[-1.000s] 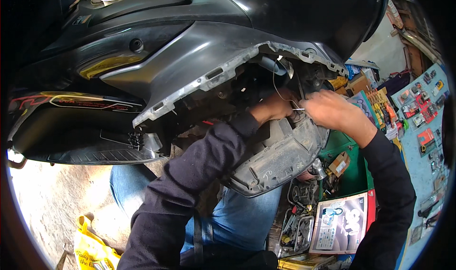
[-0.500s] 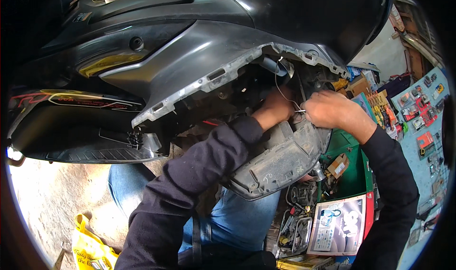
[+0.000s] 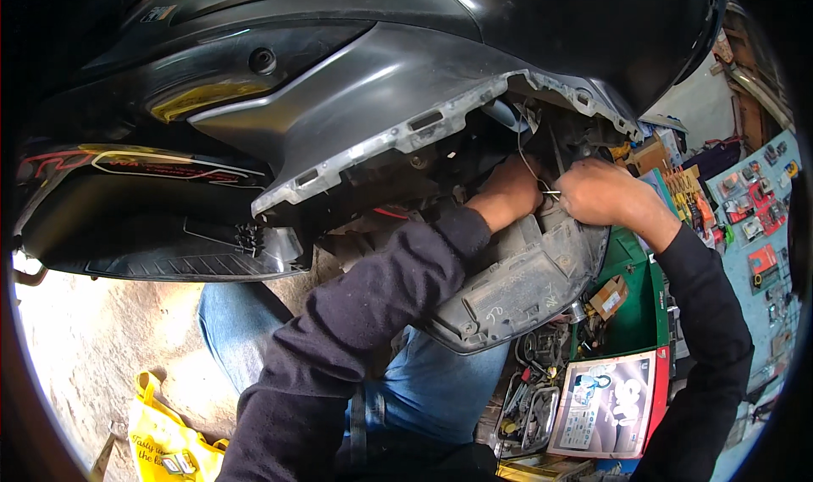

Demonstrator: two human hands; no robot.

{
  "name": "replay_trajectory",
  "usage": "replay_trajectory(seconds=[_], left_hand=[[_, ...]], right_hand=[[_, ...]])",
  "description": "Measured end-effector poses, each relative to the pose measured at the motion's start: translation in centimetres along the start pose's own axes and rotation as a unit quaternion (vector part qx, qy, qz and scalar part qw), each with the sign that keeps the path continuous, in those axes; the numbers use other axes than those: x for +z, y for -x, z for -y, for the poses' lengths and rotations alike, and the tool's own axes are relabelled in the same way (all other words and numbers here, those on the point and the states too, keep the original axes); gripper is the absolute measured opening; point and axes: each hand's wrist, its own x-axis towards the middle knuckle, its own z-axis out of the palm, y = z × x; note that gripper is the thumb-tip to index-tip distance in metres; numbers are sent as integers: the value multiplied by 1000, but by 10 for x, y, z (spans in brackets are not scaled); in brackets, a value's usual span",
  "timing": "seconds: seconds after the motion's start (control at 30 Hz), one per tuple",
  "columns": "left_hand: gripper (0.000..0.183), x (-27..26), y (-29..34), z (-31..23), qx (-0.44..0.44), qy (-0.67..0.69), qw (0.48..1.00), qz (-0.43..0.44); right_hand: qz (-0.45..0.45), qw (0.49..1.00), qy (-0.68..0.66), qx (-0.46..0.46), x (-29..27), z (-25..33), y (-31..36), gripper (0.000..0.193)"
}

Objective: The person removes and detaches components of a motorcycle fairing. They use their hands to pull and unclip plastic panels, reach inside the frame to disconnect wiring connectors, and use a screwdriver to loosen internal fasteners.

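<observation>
In the opening under the black scooter body (image 3: 356, 92), my two hands work close together. My left hand (image 3: 511, 191) is closed, its fingertips mostly hidden behind the knuckles. My right hand (image 3: 600, 194) pinches a thin white, straight piece (image 3: 550, 193) that points toward the left hand. A thin pale wire (image 3: 522, 150) hangs down from beside a grey tube (image 3: 506, 116) and curves to the fingers. Whether the white piece is the wire's end cannot be made out. Just below the hands is a dusty grey plastic panel (image 3: 508, 300) with handwritten marks.
A jagged panel edge with slots (image 3: 428, 122) runs above my hands. To the lower right stand a green box (image 3: 631, 313) with parts, a printed carton (image 3: 603, 404) and a tray of metal parts (image 3: 529, 414). A yellow bag (image 3: 165, 435) lies at lower left; packaged parts (image 3: 754, 207) hang on a blue board.
The whole view has shifted, so the scooter and both hands appear a little farther right. Both hands keep nearly the same place by the wire, still close together.
</observation>
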Motion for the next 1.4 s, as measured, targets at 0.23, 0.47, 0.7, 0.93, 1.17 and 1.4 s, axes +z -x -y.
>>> replay_trajectory(seconds=[0.23, 0.47, 0.7, 0.93, 1.17, 1.4], left_hand=[[26, -10, 4, -14, -4, 16, 1000, 17], [27, -12, 5, -16, -3, -3, 1000, -17], [27, -11, 4, -16, -6, 10, 1000, 4], [33, -12, 6, -19, 19, -22, 999, -14], [26, -15, 6, -21, 27, -69, 996, -48], [26, -1, -1, -17, -11, -101, 994, -34]], right_hand=[[2, 999, -38, -17, 10, -7, 4, 28], [-72, 993, -85, -40, 24, -11, 8, 26], [-118, 988, -87, -41, 29, -12, 11, 25], [-161, 980, -108, -49, 37, -16, 7, 24], [-67, 989, -127, -35, 21, -12, 2, 26], [-54, 987, -146, -24, 31, -16, 2, 28]])
